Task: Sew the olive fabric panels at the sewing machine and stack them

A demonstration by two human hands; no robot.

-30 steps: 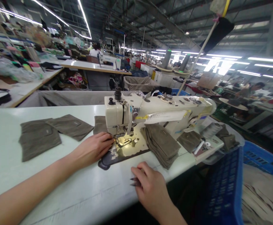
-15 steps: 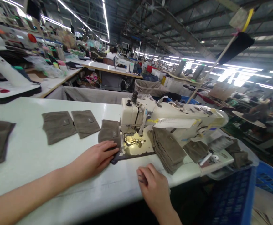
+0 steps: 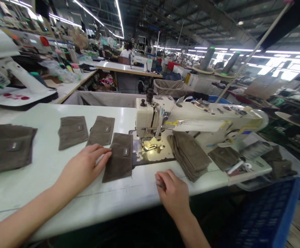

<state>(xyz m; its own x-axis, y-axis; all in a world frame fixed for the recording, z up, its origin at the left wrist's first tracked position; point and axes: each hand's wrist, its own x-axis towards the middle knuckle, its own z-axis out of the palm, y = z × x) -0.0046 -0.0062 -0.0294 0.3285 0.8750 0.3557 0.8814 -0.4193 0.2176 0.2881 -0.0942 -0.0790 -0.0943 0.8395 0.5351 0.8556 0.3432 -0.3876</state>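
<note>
A brown fabric piece with a small label [image 3: 118,165] lies flat just left of the sewing machine's [image 3: 150,117] needle area. My left hand [image 3: 86,167] is at its left edge, thumb and fingers pressed together on the fabric. Near the table's front edge, my right hand [image 3: 174,194] is curled around a small dark item that I cannot make out. Two more labelled pieces lie behind my left hand, one at the left [image 3: 73,132] and one beside it [image 3: 104,131]. Right of the needle area sits a stack of brown pieces [image 3: 190,155].
Another labelled brown piece [image 3: 8,148] is at the far left of the pale table [image 3: 70,203]. More brown fabric [image 3: 223,156] and a white roll [image 3: 247,167] sit to the right, above a blue crate [image 3: 263,210]. A person [image 3: 126,51] sits far back.
The labelled piece has shifted toward me and away from the needle area, and more of it shows. My left hand has moved left to its edge. The view has turned slightly left.
</note>
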